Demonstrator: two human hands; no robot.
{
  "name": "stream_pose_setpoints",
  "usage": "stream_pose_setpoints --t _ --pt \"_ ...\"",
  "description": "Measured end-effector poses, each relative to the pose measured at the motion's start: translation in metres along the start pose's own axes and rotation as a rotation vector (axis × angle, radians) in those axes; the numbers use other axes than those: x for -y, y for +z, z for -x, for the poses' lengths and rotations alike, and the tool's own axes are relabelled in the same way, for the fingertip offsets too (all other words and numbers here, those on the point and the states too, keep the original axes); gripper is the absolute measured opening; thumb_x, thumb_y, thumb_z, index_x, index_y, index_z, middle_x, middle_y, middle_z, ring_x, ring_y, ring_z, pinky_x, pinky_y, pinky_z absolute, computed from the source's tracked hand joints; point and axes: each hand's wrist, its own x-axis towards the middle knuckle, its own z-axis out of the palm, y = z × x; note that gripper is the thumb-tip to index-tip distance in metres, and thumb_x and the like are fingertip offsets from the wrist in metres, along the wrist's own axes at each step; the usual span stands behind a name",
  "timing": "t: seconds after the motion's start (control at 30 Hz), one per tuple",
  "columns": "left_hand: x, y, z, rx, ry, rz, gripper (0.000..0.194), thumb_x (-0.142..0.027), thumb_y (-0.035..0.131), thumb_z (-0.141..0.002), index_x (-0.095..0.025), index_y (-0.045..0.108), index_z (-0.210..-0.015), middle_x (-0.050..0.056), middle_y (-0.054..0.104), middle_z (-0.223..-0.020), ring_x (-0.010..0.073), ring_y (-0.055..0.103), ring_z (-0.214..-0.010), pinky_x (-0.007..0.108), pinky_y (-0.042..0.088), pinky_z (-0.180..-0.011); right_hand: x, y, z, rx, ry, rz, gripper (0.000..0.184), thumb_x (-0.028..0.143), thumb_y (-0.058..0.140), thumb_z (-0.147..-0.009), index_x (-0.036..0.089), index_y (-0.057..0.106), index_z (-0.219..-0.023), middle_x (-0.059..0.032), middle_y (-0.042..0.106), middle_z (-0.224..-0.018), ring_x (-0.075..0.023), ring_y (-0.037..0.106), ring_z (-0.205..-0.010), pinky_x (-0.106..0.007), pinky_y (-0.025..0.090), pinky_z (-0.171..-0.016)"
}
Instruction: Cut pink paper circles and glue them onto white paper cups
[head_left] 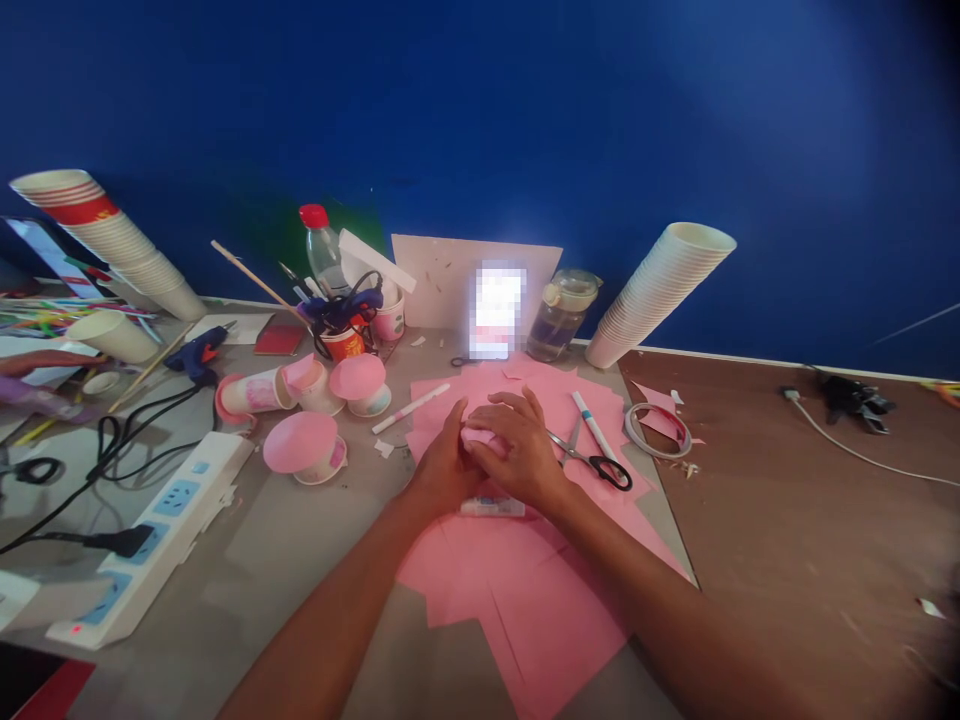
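Now the left hand (442, 465) and right hand (521, 450) clamped shut around a crumpled pink paper (474, 438), gripping it between them, with scissors (589, 460) just beside the right hand!

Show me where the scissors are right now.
In the head view, the scissors lie on the pink paper, just right of the right hand, with a white marker beside them.
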Motion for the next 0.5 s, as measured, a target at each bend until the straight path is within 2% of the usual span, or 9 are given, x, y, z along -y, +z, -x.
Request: stream_pose_setpoints --t 0.33,0.5 --pt "-0.0037 -0.0012 0.0005 0.001 -0.031 -0.006 0.093 -0.032 0.066 -0.069 -0.022 0.010 -0.143 0.003 0.065 -0.095 0.0186 0.061 -0.077 0.029 0.049 -0.063 -0.0009 0.0006 -0.0003 0.013 0.015 -0.004 0.015 0.025 0.060 -0.075 0.028 0.066 -0.088 0.0009 0.071 -0.095 -0.0251 0.052 -0.109 -0.049 0.017 -0.107" --pt "-0.0054 -0.0008 -0.0004 -0.026 -0.052 0.039 0.090 -0.030 0.065 -0.069 -0.023 0.015 -0.142 0.004 0.064 -0.103 0.0196 0.061 -0.083 0.030 0.048 -0.068 -0.0016 0.0016 0.0002 -0.001 0.011 -0.006 0.015 0.024 0.061 -0.074 0.027 0.066 -0.087 0.0011 0.071 -0.095 -0.0254 0.053 -0.108 -0.049 0.017 -0.107"
